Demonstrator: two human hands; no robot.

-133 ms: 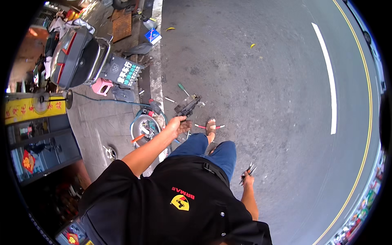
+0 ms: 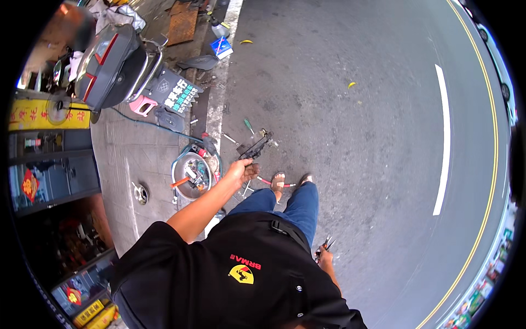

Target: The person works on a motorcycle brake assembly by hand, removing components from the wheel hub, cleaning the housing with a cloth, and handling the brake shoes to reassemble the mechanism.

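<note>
My left hand (image 2: 241, 170) reaches forward, its thumb and fingers closed at the near end of a long, dark mechanical part (image 2: 256, 147) with uneven, grimy edges. The exact grip is partly hidden. At my right side, beside the thigh, my right hand (image 2: 325, 254) is closed round a pair of pliers (image 2: 328, 242) with pale, spread jaws pointing forward. Beyond the part, a green-handled screwdriver (image 2: 249, 126) and a wrench (image 2: 230, 139) lie on the asphalt. A red rod-like piece (image 2: 264, 180) is by my left foot.
A metal basin (image 2: 182, 189) with tools stands left of my left hand, with a blue hose (image 2: 142, 133) near it. Farther left are a scooter (image 2: 109, 68), a pink stool (image 2: 143, 105) and a round metal part (image 2: 141, 193). A blue box (image 2: 221, 47) lies by the white line.
The view has shifted, and my right foot shows more fully. My right hand with the pliers has come down and left, closer to my thigh. The dark part stays at my left hand.
</note>
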